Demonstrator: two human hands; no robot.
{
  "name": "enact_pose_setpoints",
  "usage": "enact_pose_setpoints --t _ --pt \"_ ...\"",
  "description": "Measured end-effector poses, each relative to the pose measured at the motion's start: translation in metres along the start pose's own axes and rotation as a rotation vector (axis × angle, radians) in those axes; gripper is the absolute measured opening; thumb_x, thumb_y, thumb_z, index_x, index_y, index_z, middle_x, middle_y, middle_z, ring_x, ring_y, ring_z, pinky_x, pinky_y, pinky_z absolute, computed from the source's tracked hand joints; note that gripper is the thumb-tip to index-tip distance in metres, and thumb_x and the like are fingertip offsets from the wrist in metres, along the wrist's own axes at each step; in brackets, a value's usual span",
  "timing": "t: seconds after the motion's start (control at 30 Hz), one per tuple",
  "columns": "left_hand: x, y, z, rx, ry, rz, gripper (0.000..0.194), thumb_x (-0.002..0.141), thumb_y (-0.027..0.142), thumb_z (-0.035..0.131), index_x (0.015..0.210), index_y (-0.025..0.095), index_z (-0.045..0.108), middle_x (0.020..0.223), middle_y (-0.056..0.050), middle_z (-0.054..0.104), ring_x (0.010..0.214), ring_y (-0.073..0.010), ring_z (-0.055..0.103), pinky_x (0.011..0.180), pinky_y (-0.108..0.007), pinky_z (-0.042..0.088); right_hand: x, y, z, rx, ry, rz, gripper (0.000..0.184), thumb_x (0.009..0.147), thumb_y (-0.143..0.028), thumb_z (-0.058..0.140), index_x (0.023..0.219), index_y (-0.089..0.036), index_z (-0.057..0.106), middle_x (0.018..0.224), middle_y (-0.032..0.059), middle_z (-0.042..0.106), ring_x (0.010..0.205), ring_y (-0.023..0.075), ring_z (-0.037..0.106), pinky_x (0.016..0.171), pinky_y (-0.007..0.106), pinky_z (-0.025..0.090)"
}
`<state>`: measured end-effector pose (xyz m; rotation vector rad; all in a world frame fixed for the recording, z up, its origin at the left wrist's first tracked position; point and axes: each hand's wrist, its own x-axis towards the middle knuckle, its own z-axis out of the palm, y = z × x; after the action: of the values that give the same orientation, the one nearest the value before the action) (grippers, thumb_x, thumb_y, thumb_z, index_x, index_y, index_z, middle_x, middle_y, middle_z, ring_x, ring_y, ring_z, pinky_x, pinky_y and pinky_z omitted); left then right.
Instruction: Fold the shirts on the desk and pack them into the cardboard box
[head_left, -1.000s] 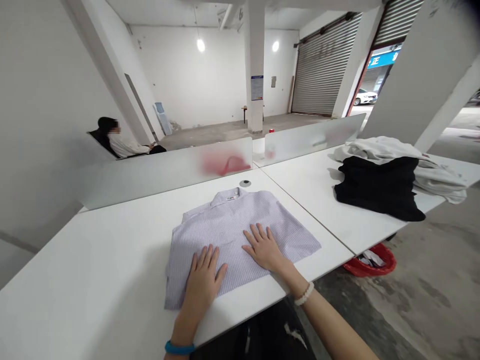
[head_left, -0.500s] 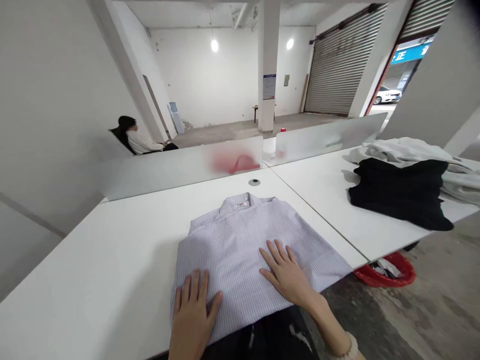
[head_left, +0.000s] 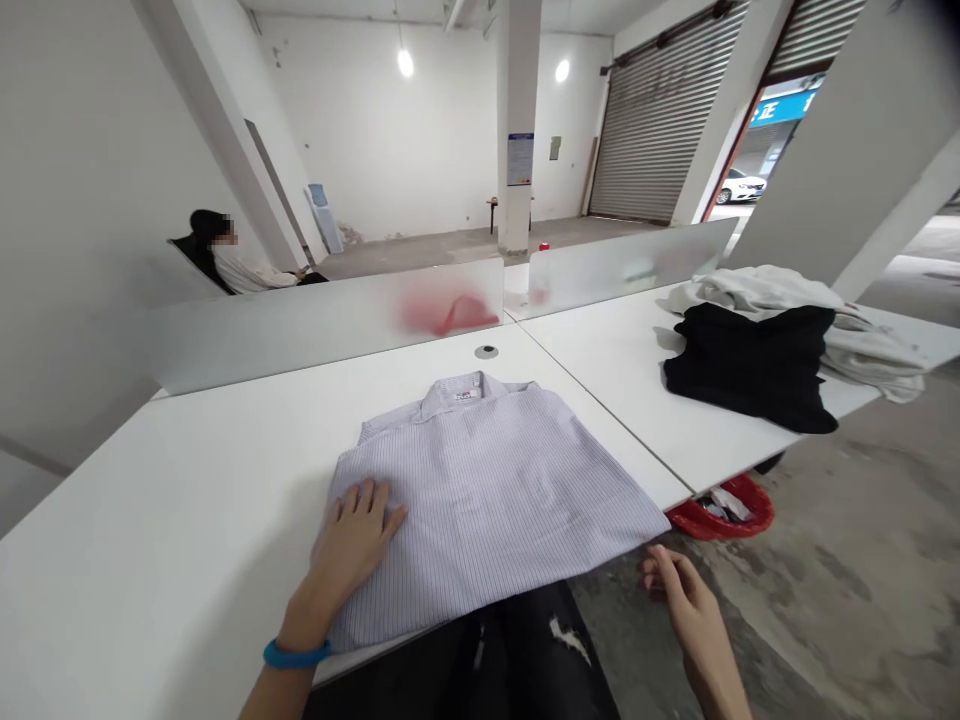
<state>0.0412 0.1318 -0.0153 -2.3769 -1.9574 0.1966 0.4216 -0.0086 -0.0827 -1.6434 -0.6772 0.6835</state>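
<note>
**A:** What surrounds the person in this room?

**B:** It is a wide concrete room with a roller shutter [head_left: 660, 110] far to the right. Another person [head_left: 236, 262] sits far off on the left, behind a frosted divider [head_left: 315, 325].

**A:** And the large surface in front?

**B:** A white tabletop [head_left: 165, 520] runs across the view. On its right part, a black garment [head_left: 750, 365] lies on pale grey cloth [head_left: 757, 295].

**A:** Where is the shirt?

**B:** The striped shirt [head_left: 487, 490] lies folded flat on the tabletop, with the collar pointing away from the person and the lower edge along the near edge. The label [head_left: 466, 396] inside the collar is too small to read.

**A:** Is something below?

**B:** Yes, a red basket [head_left: 724, 512] sits on the floor, partly hidden by the tabletop. What it contains is hard to make out.

**A:** And the hands?

**B:** The left grip [head_left: 352, 535] is open, lying flat on the shirt. The right grip [head_left: 675, 590] is loosely curled and holds nothing; it is off the shirt, just past the tabletop's near edge.
</note>
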Motion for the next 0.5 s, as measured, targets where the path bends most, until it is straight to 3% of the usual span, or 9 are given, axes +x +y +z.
enact_pose_setpoints --t 0.13,0.23,0.37,0.43,0.5 --pt "0.024 0.026 -0.008 -0.004 0.07 0.102 0.065 0.094 0.05 0.026 0.141 0.007 0.037 0.146 -0.019 0.036 0.135 -0.0386 0.03 0.108 -0.054 0.025 0.009 -0.01 0.018 0.127 -0.113 0.145 0.06 0.061 -0.075 0.06 0.063 -0.015 0.059 0.059 0.0041 0.06 0.055 0.0166 0.054 0.049 0.026 0.043" --pt "0.037 0.059 -0.011 -0.135 0.05 0.21 0.066 0.094 0.052 0.02 0.144 0.01 0.031 0.15 -0.015 0.03 0.139 -0.0339 0.024 0.111 -0.053 0.021 0.013 -0.018 0.03 0.088 -0.11 0.158 0.057 0.059 -0.071 0.064 0.051 -0.016 0.054 0.048 0.0026 0.054 0.048 0.0148 0.048 0.048 0.027 0.038" --pt "0.043 0.094 0.0 -0.305 0.065 0.293 0.07 0.092 0.057 0.021 0.147 0.013 0.024 0.154 -0.014 0.016 0.143 -0.0294 0.01 0.115 -0.051 0.011 0.014 -0.019 0.037 0.224 -0.007 0.132 0.048 0.058 -0.059 0.072 0.069 -0.013 0.064 0.061 0.002 0.062 0.061 0.0175 0.055 0.057 0.027 0.043" --pt "0.043 0.101 0.006 -0.411 0.08 0.303 0.07 0.091 0.059 0.026 0.146 0.015 0.025 0.155 -0.014 0.014 0.143 -0.0282 0.007 0.115 -0.051 0.008 0.015 -0.024 0.041 0.293 0.044 0.127 0.047 0.061 -0.055 0.072 0.081 -0.012 0.067 0.073 0.0024 0.065 0.072 0.0192 0.058 0.064 0.027 0.046" --pt "0.044 0.101 0.009 -0.586 0.087 0.307 0.071 0.089 0.059 0.035 0.144 0.015 0.031 0.154 -0.013 0.015 0.143 -0.0273 0.007 0.115 -0.05 0.004 0.017 -0.038 0.049 0.306 0.084 0.119 0.042 0.063 -0.052 0.071 0.078 -0.013 0.065 0.073 0.0022 0.065 0.075 0.0195 0.057 0.065 0.027 0.046"
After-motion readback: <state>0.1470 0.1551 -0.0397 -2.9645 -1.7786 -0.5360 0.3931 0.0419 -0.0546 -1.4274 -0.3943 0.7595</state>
